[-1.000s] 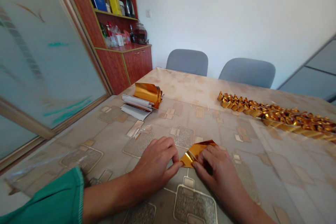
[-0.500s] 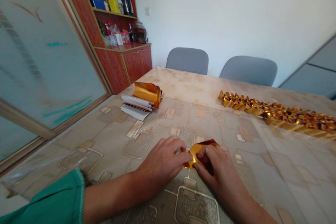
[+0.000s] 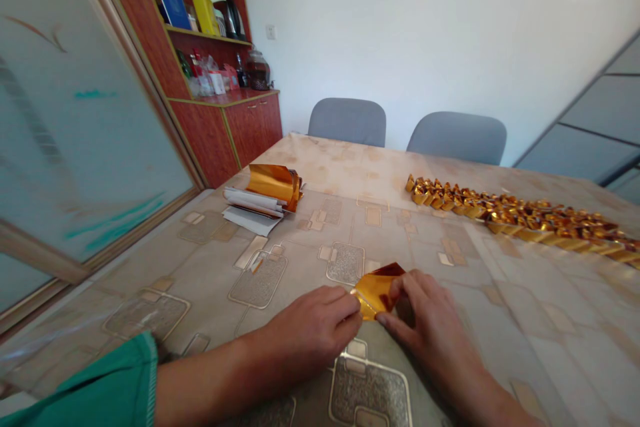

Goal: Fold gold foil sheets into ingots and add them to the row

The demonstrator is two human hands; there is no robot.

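Note:
A partly folded sheet of gold foil paper (image 3: 376, 290) lies low over the patterned tablecloth, between my two hands. My left hand (image 3: 320, 323) pinches its left corner, with the fingers curled together. At the right side, my right hand (image 3: 425, 310) grips the foil between thumb and fingers. The sheet's far edge is raised and shows a darker, reddish shine. Farther off to the left rests a stack of gold foil sheets (image 3: 273, 181) with white backs, loosely curled.
Rows of folded gold foil pieces (image 3: 525, 213) stretch along the table's right side. Two grey chairs (image 3: 347, 120) stand beyond the table (image 3: 320, 153). At the back left is a red wooden cabinet (image 3: 230, 130) holding bottles, a kettle and boxes; a frosted glass door (image 3: 90, 113) is nearer.
My left fingers have drawn in to a closed pinch at the foil's left corner. My right hand has shifted slightly right, leaving more foil showing. The camera view has turned a little.

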